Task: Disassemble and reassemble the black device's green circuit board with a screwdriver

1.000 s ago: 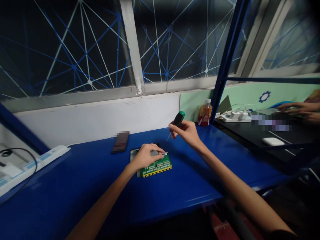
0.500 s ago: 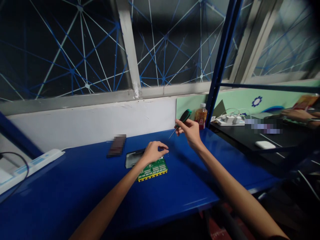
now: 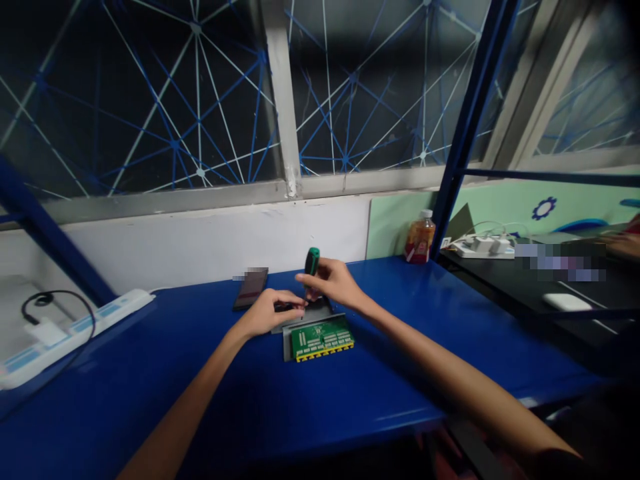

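My right hand [image 3: 334, 283] grips a green-and-black screwdriver [image 3: 313, 261], its handle upright and its shaft pointing down. My left hand [image 3: 267, 313] has thumb and fingers pinched together beside the screwdriver's tip; whatever lies between them is too small to make out. Under both hands is a dark grey metal cover [image 3: 320, 309], partly hidden by the fingers. Just in front of it lies a green circuit board [image 3: 327, 335] with a yellow strip of connectors along its near edge, resting on a grey metal base [image 3: 287, 345].
A dark phone-like slab [image 3: 251, 288] lies behind my left hand on the blue table [image 3: 400, 387]. White power strips [image 3: 107, 312] stand at the left and on the black table at right. A drink bottle [image 3: 420, 239] is by the blue post. Another person's hand [image 3: 623, 245] shows far right.
My right hand has brought the screwdriver left and down, turning it upright beside my left hand. My left hand has moved left off the circuit board, to the cover. The view has swung left.
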`<move>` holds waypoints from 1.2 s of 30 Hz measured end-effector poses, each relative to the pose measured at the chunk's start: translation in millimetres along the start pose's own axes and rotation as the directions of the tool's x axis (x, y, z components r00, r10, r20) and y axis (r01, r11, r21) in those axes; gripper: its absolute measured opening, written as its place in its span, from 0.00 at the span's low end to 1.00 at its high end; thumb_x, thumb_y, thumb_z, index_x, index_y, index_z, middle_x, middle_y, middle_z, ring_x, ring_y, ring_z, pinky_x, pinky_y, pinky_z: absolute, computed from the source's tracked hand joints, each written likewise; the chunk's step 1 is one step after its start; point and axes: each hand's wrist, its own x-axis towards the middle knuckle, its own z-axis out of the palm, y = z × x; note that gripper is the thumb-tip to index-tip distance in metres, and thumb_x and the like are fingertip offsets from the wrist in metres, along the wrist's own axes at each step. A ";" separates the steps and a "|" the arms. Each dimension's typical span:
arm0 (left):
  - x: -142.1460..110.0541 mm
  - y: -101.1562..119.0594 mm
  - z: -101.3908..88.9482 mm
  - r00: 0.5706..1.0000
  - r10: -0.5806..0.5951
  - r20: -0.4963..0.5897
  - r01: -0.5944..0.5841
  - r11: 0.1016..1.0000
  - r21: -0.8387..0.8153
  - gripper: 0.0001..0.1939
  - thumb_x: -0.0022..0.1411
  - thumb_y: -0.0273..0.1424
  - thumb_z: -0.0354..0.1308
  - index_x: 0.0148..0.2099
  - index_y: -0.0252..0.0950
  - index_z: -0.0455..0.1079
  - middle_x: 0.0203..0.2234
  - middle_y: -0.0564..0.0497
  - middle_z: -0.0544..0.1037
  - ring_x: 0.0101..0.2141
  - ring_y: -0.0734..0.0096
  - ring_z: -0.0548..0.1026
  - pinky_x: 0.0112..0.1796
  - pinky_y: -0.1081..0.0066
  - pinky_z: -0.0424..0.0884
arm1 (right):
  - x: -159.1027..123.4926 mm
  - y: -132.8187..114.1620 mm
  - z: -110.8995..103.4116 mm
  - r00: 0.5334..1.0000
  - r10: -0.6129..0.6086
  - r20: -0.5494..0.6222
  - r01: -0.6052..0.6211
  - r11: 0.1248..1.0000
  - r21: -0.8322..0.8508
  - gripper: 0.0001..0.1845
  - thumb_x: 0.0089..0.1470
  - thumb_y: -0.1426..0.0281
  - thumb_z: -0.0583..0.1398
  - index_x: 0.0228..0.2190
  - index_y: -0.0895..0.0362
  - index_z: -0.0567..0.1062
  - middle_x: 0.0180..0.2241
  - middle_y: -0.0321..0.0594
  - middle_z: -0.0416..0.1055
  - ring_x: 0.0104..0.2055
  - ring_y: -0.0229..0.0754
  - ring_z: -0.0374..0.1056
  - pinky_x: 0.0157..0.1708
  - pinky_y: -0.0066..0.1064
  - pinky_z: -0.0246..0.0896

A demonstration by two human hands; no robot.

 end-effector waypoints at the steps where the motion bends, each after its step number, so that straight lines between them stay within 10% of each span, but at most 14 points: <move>1: -4.6 -2.1 -1.5 0.999 -0.012 -0.033 0.012 1.000 0.000 0.13 0.57 0.37 0.59 0.41 0.35 0.77 0.38 0.45 0.80 0.39 0.62 0.75 0.43 0.66 0.68 | 3.3 -0.9 6.1 0.999 0.009 0.035 -0.008 1.000 -0.028 0.17 0.47 0.56 0.63 0.26 0.57 0.67 0.19 0.36 0.71 0.21 0.38 0.70 0.23 0.30 0.64; 11: -10.2 -11.9 11.4 0.998 -0.038 -0.041 0.037 0.999 -0.026 0.09 0.56 0.34 0.60 0.36 0.36 0.78 0.35 0.46 0.81 0.39 0.62 0.77 0.45 0.64 0.68 | -3.1 3.3 15.7 0.998 -0.029 0.062 0.048 0.940 -0.339 0.18 0.48 0.55 0.61 0.23 0.58 0.70 0.19 0.37 0.70 0.23 0.36 0.65 0.22 0.28 0.53; 36: -10.9 -19.6 16.5 0.997 -0.045 -0.057 0.042 0.997 -0.058 0.08 0.55 0.34 0.61 0.32 0.35 0.79 0.31 0.47 0.82 0.35 0.63 0.77 0.40 0.68 0.70 | -4.9 -2.9 15.1 0.987 -0.073 0.147 0.125 0.914 -0.386 0.19 0.51 0.54 0.59 0.22 0.57 0.67 0.19 0.33 0.66 0.22 0.34 0.61 0.21 0.27 0.50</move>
